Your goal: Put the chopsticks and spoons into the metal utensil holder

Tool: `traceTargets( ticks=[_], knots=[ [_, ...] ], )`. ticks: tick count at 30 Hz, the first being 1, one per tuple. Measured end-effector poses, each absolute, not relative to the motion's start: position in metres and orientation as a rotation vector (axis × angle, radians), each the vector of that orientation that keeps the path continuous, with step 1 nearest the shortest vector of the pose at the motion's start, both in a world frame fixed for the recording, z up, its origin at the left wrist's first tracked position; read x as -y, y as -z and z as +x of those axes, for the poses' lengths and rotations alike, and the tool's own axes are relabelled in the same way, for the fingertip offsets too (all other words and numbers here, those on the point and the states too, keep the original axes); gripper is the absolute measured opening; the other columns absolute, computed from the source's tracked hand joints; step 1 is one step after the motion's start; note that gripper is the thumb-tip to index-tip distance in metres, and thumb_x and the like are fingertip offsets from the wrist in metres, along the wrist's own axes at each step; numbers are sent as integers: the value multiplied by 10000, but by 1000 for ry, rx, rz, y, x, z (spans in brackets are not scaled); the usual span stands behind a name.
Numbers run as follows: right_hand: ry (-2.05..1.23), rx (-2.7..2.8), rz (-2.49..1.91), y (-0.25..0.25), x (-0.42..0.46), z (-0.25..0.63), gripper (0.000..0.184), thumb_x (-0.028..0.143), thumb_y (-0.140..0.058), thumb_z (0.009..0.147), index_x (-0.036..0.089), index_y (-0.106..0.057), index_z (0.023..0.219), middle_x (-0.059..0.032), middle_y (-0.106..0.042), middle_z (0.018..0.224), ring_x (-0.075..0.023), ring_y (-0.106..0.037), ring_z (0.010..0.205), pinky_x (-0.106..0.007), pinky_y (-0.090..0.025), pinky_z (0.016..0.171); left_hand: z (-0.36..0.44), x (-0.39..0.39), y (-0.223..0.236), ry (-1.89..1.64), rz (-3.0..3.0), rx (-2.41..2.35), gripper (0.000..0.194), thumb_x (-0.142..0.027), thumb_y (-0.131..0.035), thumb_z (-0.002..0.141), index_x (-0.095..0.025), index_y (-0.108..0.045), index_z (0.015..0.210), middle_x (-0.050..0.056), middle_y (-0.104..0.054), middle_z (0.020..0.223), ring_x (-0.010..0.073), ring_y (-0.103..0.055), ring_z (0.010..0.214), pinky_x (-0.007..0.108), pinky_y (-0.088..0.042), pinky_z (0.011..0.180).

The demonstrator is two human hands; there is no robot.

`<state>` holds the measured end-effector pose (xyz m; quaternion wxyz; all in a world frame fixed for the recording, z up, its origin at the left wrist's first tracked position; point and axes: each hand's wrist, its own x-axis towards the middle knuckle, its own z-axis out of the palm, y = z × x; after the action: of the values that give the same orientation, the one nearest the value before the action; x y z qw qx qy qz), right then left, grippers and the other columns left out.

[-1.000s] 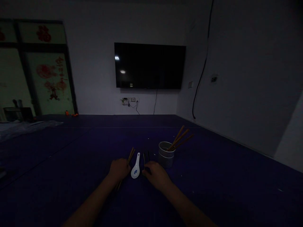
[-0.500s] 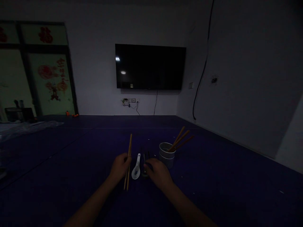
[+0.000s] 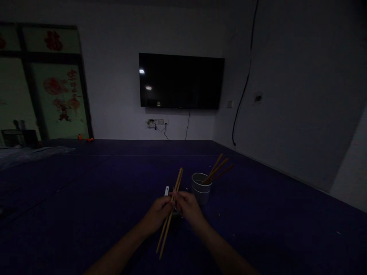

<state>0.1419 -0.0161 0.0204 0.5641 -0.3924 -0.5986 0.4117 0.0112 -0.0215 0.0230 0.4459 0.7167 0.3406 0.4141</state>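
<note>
A pair of wooden chopsticks (image 3: 165, 233) slants up and to the right between my hands. My left hand (image 3: 157, 214) is closed around their middle. Meeting it from the other side, my right hand (image 3: 188, 206) has its thumb and fingertips pinched on the same chopsticks. Just behind my left fingers, the handle of a white spoon (image 3: 166, 190) shows; its bowl is covered by the hand. Under the fingertips lies a dark, shiny utensil (image 3: 175, 211), mostly hidden, its kind unclear. A metal cup (image 3: 201, 193) stands right behind my right hand, with several wooden sticks (image 3: 219, 167) leaning in it.
The objects rest on a dark blue surface (image 3: 258, 229) with small white specks. Plastic sheeting (image 3: 37, 154) lies at the far left. Beyond are a wall-mounted television (image 3: 182, 82) and a black cable (image 3: 243, 89) hanging along the right wall.
My left hand has brought the chopsticks rightward over the white spoon and tilted them. My right hand has gone from the dark shiny utensil to the chopsticks.
</note>
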Motion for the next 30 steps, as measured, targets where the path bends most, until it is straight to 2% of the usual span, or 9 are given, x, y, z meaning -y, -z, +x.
traceTargets(
  ticks=[5, 9, 13, 17, 21, 25, 30],
  knots=[
    [-1177, 1315, -899, -21, 17, 142, 533, 676, -623, 616, 160, -523, 534, 87, -343, 402, -28, -249, 353, -183, -169, 357, 12, 22, -27, -980, 1722, -825, 518, -647, -433, 740, -161, -605, 695, 16, -596, 649, 147, -543, 653, 281, -451, 707],
    [-1177, 1334, -865, -23, 19, 142, 501, 639, -649, 614, 155, -537, 549, 83, -364, 410, -28, -273, 361, -178, -174, 362, 13, 23, -27, -972, 1695, -803, 525, -655, -457, 725, -155, -616, 707, 37, -628, 694, 178, -578, 740, 305, -445, 767],
    [-1107, 1292, -836, -27, 21, 142, 491, 645, -610, 656, 160, -550, 608, 88, -354, 430, -41, -287, 368, -184, -195, 363, 14, 23, -22, -1021, 1652, -866, 568, -696, -419, 739, -159, -602, 712, 36, -627, 711, 177, -577, 737, 290, -447, 728],
    [-816, 1214, -849, -37, 30, 150, 435, 596, -537, 766, 166, -597, 759, 77, -380, 494, -71, -346, 425, -196, -254, 396, 6, 14, -18, -1261, 1673, -1145, 619, -747, -301, 758, -179, -494, 605, -3, -517, 573, 138, -496, 586, 251, -402, 586],
    [-363, 1117, -947, -50, 39, 169, 430, 566, -470, 828, 162, -617, 840, 44, -448, 555, -108, -419, 508, -220, -328, 465, -14, -1, -16, -1455, 1784, -1489, 604, -695, -206, 816, -194, -445, 577, -16, -466, 548, 131, -456, 561, 240, -342, 549],
    [-9, 1022, -1020, -57, 39, 191, 461, 574, -428, 847, 152, -612, 868, -6, -551, 638, -146, -502, 577, -253, -389, 540, -28, -15, -7, -1431, 1925, -1660, 539, -591, -239, 858, -192, -442, 558, -22, -453, 518, 124, -441, 540, 231, -283, 513],
    [251, 963, -1049, -63, 31, 211, 466, 562, -399, 868, 147, -612, 866, -50, -619, 702, -174, -567, 622, -278, -420, 600, -28, -23, 4, -1284, 2030, -1732, 482, -505, -292, 863, -185, -450, 539, -21, -467, 509, 115, -440, 509, 234, -236, 504]
  ],
)
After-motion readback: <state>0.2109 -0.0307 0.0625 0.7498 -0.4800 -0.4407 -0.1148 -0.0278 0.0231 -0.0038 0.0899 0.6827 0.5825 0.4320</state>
